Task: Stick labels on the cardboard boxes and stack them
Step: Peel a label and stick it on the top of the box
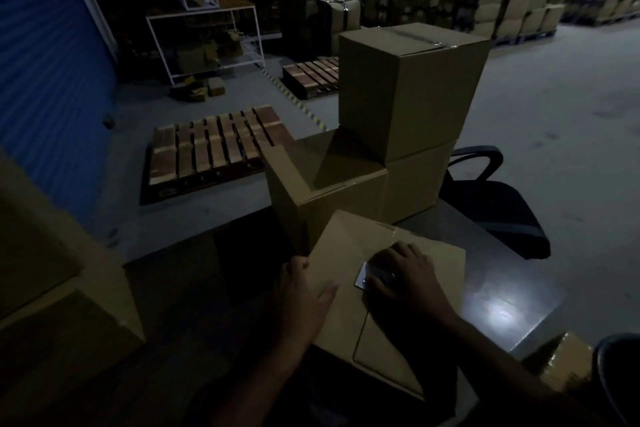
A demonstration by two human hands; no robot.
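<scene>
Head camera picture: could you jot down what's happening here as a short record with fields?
Setting: dim warehouse, wooden pallet on the floor
Work surface: dark table
Nearest box: closed, lying on the table
Label: pale, on the box top
Right hand: pressing flat on the label
Left hand: steadying the box's left edge
Stacked boxes: taped box on top of another, behind
Office chair: right of the stack
</scene>
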